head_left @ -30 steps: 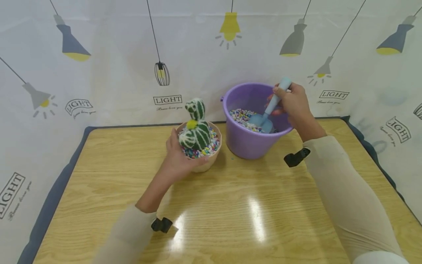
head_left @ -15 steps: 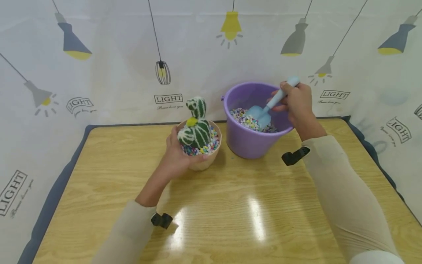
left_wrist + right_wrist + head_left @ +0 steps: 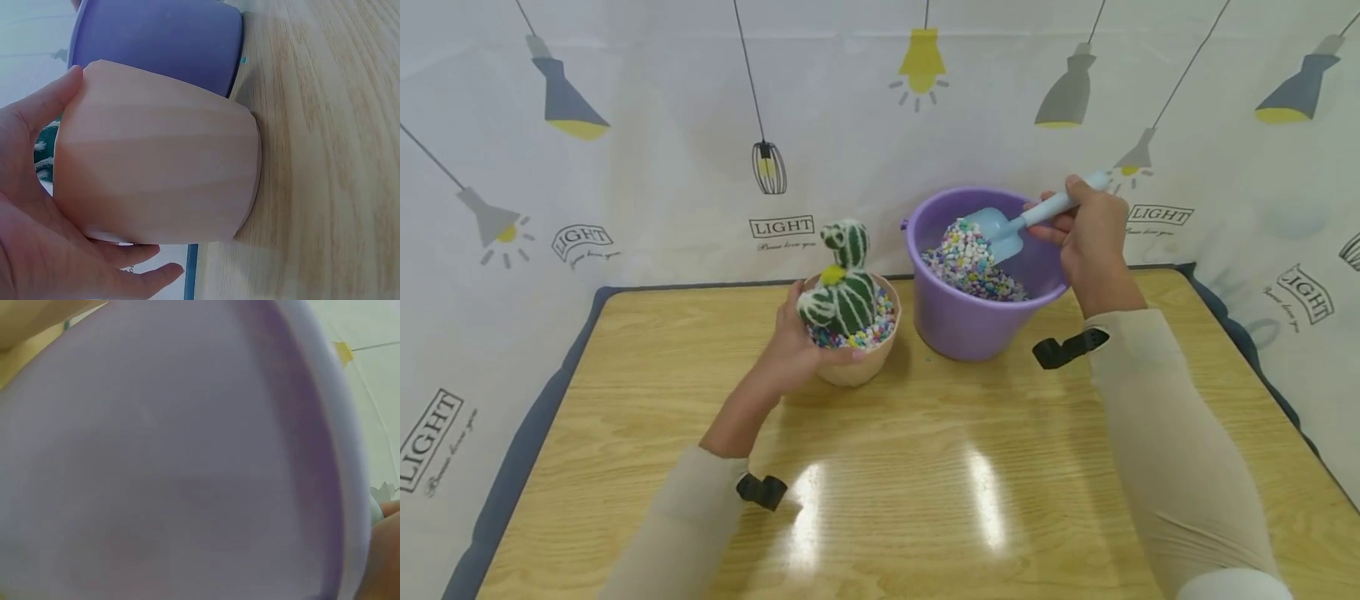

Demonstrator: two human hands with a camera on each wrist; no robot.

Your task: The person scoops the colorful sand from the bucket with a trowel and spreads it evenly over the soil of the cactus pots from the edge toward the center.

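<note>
My left hand [image 3: 790, 350] grips a pale peach flowerpot [image 3: 857, 368] by its upper side, thumb along the near rim and fingers round the left. In the pot, a green and white knitted-looking cactus [image 3: 855, 307] with a yellow flower stands among multicoloured pebbles [image 3: 886, 315]. The left wrist view shows the pot's faceted wall [image 3: 156, 156] standing on the table. My right hand [image 3: 1097, 237] holds a light blue toy shovel [image 3: 1051, 207] by its handle over a purple bucket [image 3: 962, 327]. Pebbles [image 3: 964, 246] are heaped on the blade, above more pebbles inside the bucket.
The wooden table [image 3: 895, 475] ends just behind the bucket and pot at a white cloth [image 3: 850, 108] printed with lamps. In the right wrist view the bucket wall [image 3: 156, 456] fills most of the frame and hides the shovel's blade.
The shovel has risen out of the bucket's pebbles with a load, its handle dropping toward level as my right hand shifted right. The pot and my left hand have moved slightly left.
</note>
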